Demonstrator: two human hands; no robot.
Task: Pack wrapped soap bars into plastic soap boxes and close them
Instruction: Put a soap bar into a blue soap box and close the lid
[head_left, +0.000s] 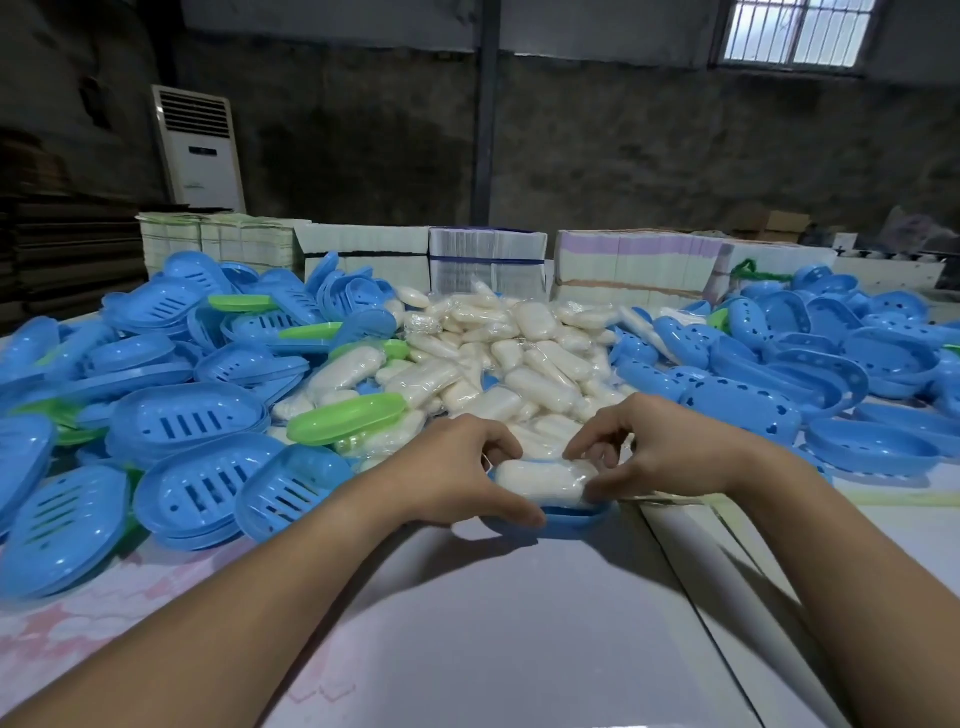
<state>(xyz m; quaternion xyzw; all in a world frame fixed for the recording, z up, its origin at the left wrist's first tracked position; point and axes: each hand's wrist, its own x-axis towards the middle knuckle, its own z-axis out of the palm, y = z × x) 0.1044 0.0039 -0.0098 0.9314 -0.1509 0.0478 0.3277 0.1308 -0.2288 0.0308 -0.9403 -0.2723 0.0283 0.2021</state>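
Soap bar (543, 479) lies in blue box (571, 521), pinched between curled fingers (501, 447) of both hands.

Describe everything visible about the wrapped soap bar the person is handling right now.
The wrapped soap bar is a pale cream oblong with rounded ends, sealed in clear crinkled film that catches the light. It lies lengthwise, roughly level, in a blue soap box base at the table's near edge, standing proud of the rim; no lid is on. The left hand holds its left end and the base, and the right hand pinches its right end.
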